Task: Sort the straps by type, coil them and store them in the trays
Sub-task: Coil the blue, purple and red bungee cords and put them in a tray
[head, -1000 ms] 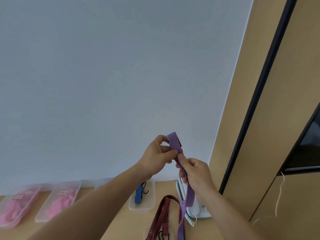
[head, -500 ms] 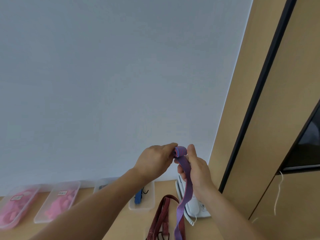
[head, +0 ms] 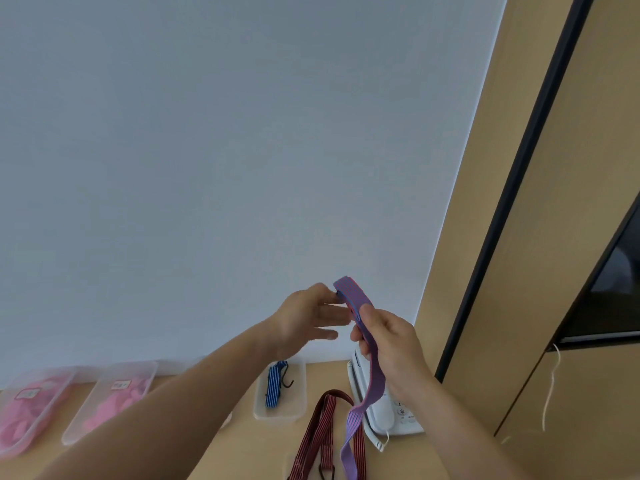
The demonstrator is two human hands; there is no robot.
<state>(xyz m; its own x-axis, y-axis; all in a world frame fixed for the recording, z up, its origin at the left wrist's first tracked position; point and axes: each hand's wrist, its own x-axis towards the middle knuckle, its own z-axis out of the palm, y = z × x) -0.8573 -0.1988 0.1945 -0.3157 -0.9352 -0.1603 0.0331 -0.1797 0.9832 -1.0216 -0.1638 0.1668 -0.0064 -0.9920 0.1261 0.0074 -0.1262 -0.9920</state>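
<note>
In the right hand (head: 391, 348), raised: purple red-striped flat elastic strap (head: 376, 379), top folded over, tail hanging down. On the desk (head: 263, 452): dark red striped strap (head: 320, 422), looped. In a clear plastic tray (head: 298, 407): blue striped strap (head: 273, 384), bundled.

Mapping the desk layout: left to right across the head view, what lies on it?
Clear plastic tray of pink items → second clear tray of pink items → clear tray holding a blue striped strap → dark red striped strap → white telephone.

Pale wall (head: 242, 150), tan panelling (head: 588, 237), wooden desk (head: 263, 452)
</note>
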